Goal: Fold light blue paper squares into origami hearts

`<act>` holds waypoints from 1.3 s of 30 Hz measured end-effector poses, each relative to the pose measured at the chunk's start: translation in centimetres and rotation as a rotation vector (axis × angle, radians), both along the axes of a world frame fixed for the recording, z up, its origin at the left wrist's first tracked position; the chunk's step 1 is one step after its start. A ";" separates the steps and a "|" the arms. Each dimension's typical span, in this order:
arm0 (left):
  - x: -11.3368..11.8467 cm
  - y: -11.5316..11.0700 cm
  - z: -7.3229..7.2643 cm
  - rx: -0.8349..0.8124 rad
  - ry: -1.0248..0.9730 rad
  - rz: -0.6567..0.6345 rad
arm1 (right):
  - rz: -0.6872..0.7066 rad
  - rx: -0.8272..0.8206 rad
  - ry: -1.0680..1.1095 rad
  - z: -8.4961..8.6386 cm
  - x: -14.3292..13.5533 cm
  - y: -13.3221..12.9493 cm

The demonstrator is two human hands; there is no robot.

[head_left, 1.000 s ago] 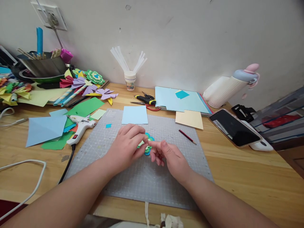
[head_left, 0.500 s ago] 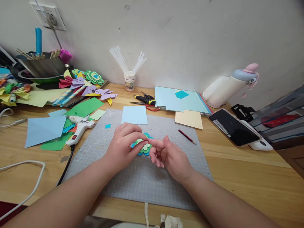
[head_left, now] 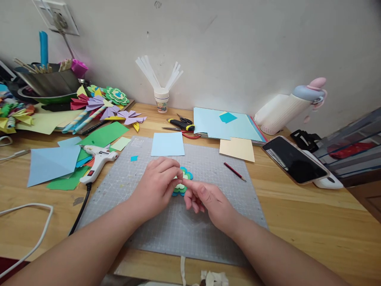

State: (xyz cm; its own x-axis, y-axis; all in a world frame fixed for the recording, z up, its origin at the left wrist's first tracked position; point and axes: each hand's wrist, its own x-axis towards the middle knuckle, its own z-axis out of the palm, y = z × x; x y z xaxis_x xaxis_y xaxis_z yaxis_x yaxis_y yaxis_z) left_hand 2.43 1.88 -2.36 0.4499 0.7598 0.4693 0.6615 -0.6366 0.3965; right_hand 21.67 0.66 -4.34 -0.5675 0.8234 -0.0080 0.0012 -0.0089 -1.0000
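A layered paper flower [head_left: 188, 174] in blue, green and pale green lies on the grey cutting mat [head_left: 208, 242], partly hidden by my hands. Over its left side, my left hand [head_left: 157, 184] has thumb and fingertips pressed together; whatever is between them is too small to make out. From the right, my right hand [head_left: 212, 198] points its index finger to the left fingertips and touches them. Its other fingers are loosely curled, the thumb lying along the index finger, and nothing shows in it.
Behind the hands are a light blue sheet [head_left: 168, 144], scissors and a cutter [head_left: 186, 126]. A glue gun [head_left: 99, 161] lies left among paper scraps; a pencil [head_left: 235, 171] and a phone [head_left: 294, 159] lie right. A paper cup [head_left: 161, 101] holds white strips.
My right hand has shifted slightly left, its index finger still at my left fingertips. The fingers of my left hand have drawn closer together, and the view has shifted a little.
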 end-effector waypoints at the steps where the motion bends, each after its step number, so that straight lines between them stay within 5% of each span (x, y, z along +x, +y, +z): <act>1: 0.0 0.0 0.0 -0.008 0.010 0.002 | 0.009 -0.006 -0.004 0.0 0.0 0.0; 20: -0.1 0.0 -0.1 -0.032 -0.083 0.145 | 0.042 -0.280 0.260 -0.2 -0.2 0.3; 29: -0.3 0.2 -0.4 0.002 -0.265 0.262 | -0.003 -0.697 0.543 0.5 -0.1 1.7; 39: 1.6 -1.8 -0.2 -0.037 -0.146 0.068 | 0.059 -0.833 0.691 1.1 -0.1 1.9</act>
